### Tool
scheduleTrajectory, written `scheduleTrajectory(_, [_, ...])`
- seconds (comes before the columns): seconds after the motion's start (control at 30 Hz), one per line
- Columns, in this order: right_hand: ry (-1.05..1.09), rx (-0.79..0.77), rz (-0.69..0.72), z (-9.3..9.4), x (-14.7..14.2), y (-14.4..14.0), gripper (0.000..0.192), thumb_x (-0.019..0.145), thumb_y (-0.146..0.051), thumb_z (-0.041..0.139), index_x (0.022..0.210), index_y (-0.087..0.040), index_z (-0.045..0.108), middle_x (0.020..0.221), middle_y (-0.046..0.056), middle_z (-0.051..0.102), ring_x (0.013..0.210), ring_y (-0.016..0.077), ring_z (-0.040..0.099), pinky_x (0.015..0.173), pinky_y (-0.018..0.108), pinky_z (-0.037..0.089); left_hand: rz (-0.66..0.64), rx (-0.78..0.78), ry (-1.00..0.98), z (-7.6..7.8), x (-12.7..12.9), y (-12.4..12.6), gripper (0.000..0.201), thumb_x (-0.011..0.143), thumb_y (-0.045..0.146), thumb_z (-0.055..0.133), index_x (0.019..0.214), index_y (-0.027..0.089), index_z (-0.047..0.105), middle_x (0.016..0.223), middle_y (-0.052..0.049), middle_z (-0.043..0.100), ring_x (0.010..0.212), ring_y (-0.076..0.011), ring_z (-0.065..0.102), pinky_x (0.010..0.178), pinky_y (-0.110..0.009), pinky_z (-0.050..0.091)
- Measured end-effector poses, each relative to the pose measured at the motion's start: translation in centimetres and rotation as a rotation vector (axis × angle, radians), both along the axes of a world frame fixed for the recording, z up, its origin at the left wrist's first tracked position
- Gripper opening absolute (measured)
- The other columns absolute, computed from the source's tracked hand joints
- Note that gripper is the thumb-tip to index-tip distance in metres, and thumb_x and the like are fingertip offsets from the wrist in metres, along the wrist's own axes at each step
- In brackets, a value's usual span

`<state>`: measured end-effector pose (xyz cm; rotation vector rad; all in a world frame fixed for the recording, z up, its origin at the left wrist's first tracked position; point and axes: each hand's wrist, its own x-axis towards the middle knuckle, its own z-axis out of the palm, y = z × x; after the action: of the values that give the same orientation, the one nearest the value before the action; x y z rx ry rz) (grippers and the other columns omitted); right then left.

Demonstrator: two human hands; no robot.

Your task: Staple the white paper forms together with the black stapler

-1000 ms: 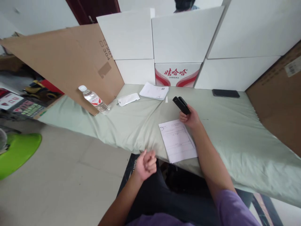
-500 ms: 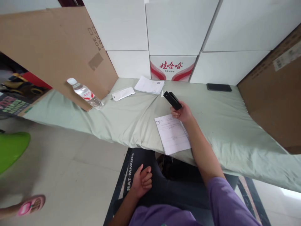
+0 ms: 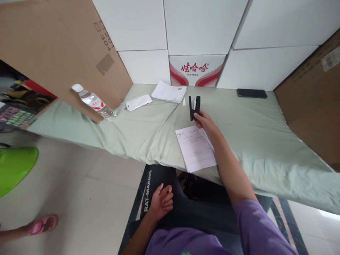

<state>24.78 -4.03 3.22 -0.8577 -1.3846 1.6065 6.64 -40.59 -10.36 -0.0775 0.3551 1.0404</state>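
My right hand [image 3: 204,121] is closed around the lower end of a black stapler [image 3: 196,106], which is turned on its side just over the table so the gap between its two arms shows. Below that hand, printed sheets of paper [image 3: 196,148] lie at the table's front edge. My left hand [image 3: 162,202] rests on my thigh with its fingers curled in and nothing visible in them. A pile of papers [image 3: 169,92] lies farther back, with a small white scrap [image 3: 184,102] near the stapler.
A water bottle [image 3: 94,102] leans at the left beside a large cardboard panel [image 3: 66,53]. Near it is a white packet [image 3: 138,102]. A black phone [image 3: 251,93] lies at the back right. White boxes [image 3: 196,28] line the back; another person's foot [image 3: 44,225] is on the floor.
The stapler has turned in my right hand, from slanting to nearly upright in view, its arms now apart. My left hand stays on my thigh. The other person's foot has shifted slightly right.
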Motion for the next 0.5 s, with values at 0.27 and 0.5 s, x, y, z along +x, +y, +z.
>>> scheduleTrajectory(0.27, [-0.284,0.228,-0.225,-1.1,0.1,0.8,0.035,0.073,-0.049,0.076,0.086,-0.02,0.062,0.071,-0.002,0.053,0.057,0.0113,0.049,0.049,0.026,0.036,-0.021,0.019,0.026,0.1,0.3,0.1,0.037,0.098,0.05,0.057,0.088,0.016,0.066,0.047,0.01,0.028,0.039,-0.0037,0.01,0.038,-0.013,0.023])
scheduleTrajectory(0.5, [-0.466,0.502,-0.349,-1.9,0.4,1.8,0.031,0.074,-0.041,0.068,0.097,-0.019,0.071,0.097,0.006,0.061,0.072,0.0167,0.054,0.073,0.038,0.053,-0.038,0.056,0.039,-0.6,0.4,0.0,0.037,0.099,0.05,0.055,0.089,0.016,0.066,0.047,0.01,0.028,0.038,-0.0038,0.01,0.037,-0.013,0.023])
